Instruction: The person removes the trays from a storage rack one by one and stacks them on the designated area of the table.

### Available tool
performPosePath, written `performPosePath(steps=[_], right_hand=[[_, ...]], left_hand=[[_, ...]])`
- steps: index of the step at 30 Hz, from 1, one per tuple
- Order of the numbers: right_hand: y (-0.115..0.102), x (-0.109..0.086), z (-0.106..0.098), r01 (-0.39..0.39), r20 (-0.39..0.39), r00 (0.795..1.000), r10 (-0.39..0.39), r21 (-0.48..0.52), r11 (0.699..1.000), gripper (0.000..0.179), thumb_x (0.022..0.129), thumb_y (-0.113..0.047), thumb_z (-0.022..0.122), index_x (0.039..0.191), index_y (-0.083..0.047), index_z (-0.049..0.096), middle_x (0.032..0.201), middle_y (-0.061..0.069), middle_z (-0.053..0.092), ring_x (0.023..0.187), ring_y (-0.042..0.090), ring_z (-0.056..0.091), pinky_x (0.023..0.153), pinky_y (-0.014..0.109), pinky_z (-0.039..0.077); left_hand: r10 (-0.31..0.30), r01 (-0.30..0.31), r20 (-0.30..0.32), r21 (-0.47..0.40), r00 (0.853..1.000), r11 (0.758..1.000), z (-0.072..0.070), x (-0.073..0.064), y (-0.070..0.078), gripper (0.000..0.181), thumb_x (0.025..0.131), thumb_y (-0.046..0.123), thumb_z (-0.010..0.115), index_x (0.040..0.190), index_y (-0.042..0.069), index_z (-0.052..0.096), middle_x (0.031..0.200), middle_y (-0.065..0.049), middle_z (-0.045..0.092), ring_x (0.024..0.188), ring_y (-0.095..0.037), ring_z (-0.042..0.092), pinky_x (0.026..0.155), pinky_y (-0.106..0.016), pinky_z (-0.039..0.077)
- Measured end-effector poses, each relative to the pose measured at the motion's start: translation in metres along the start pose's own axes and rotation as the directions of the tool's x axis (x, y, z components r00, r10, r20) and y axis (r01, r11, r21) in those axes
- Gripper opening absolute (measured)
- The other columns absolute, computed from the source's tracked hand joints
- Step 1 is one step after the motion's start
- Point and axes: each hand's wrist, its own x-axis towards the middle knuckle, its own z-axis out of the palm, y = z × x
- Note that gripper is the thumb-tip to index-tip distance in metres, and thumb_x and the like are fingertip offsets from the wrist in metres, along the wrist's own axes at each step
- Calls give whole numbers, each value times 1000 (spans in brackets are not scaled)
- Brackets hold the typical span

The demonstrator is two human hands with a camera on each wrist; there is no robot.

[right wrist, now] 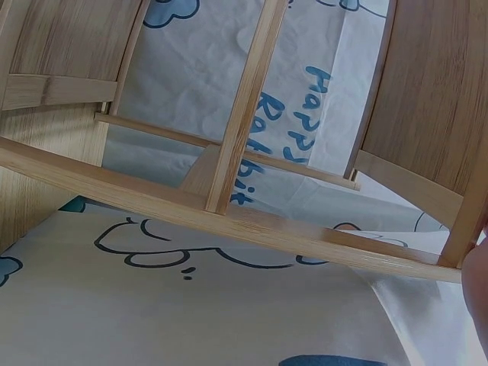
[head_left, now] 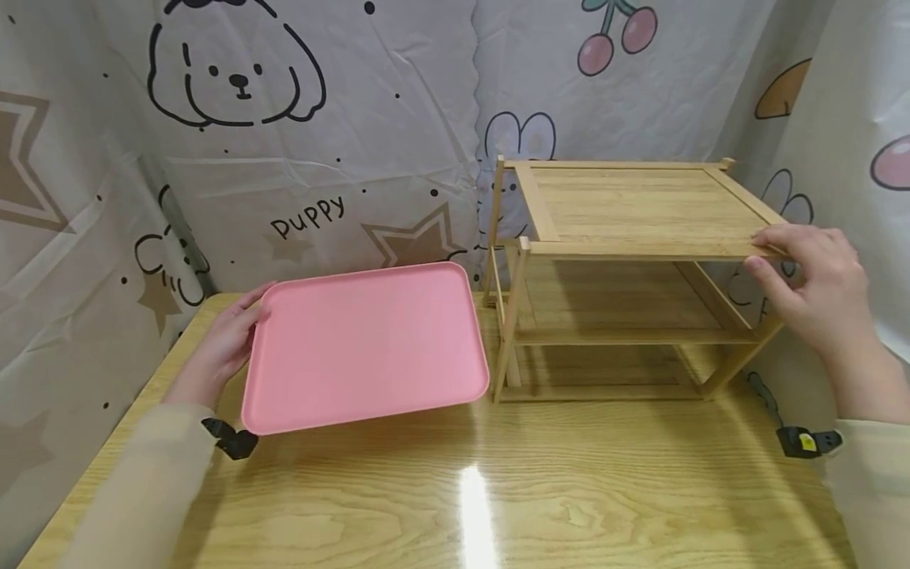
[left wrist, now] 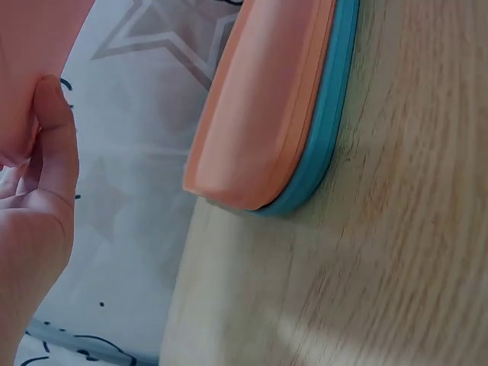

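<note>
My left hand (head_left: pixel 229 336) grips the left edge of a pink tray (head_left: pixel 366 348), which is held up and tilted so its inside faces me. In the left wrist view, the thumb of that hand (left wrist: pixel 49 168) lies along the tray's edge. An orange tray (left wrist: pixel 259 114) rests on a teal tray (left wrist: pixel 324 145) at the table's edge; the pink tray hides both in the head view. On the right, my right hand (head_left: pixel 817 288) holds the near right corner of a three-tier wooden shelf (head_left: pixel 640 205), fingers on top and thumb at the front edge.
The wooden table (head_left: pixel 569 490) extends under the shelf and both arms. Printed cloth (head_left: pixel 398 142) hangs closely behind and along both sides. The shelf's lower boards (head_left: pixel 626 296) sit below its top, between slanted legs.
</note>
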Motion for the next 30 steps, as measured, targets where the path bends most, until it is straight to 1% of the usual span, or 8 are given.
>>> performPosePath(steps=[4,7,11,14,18,21,26,30], right_hand=[[0,0,0,0,-6,1000,1,3,1000,44,91,-42,58,103,1,64,102,24,64,94,40,47,85,37,31],[0,0,1,1,-13,1000,-1,6,1000,45,91,-42,58,103,1,64,102,24,64,94,40,47,85,36,31],[0,-1,1,3,-11,1000,-3,5,1000,46,91,-43,58,103,1,64,101,24,64,94,40,47,85,35,31],[1,-1,1,1,-12,1000,-1,5,1000,46,91,-43,58,103,1,64,101,24,64,94,40,47,86,34,31],[1,-1,2,5,-27,1000,-5,8,1000,48,91,-46,57,103,0,65,105,22,65,93,39,47,88,28,30],[1,0,2,9,-33,999,-8,9,1000,50,91,-48,56,103,0,65,108,20,65,92,39,47,89,25,30],[0,-1,2,5,-32,999,-5,14,1000,49,91,-46,57,103,0,65,110,20,65,93,40,47,89,27,30],[0,-1,1,6,-27,1000,-5,16,1000,49,91,-46,57,103,1,64,112,12,66,92,40,46,86,30,30]], left_hand=[[-4,5,-70,3,998,1000,0,12,-4,62,99,14,47,152,15,15,97,5,66,79,-7,65,66,-23,55],[1,1,-120,11,993,1000,1,20,-8,53,99,13,46,147,18,25,91,4,66,75,-7,64,63,-23,55],[5,-1,-145,22,989,1000,4,26,-15,33,100,11,44,130,19,32,87,3,64,71,-8,63,60,-22,54],[4,4,-145,60,989,998,7,28,-19,29,100,10,40,127,18,32,83,3,62,66,-7,62,57,-21,53],[-17,33,-153,101,988,994,11,27,-22,34,101,10,38,133,14,27,78,3,61,61,-7,59,53,-21,51],[-41,57,-161,96,986,994,11,26,-22,39,101,12,38,137,12,24,78,3,61,61,-7,58,52,-21,50],[-65,87,-175,120,982,989,6,29,-26,47,101,16,38,144,9,19,79,3,60,64,-6,57,55,-20,50],[-91,132,-205,197,975,971,-2,35,-34,57,101,21,39,151,8,13,88,6,58,72,-5,59,62,-21,52]])
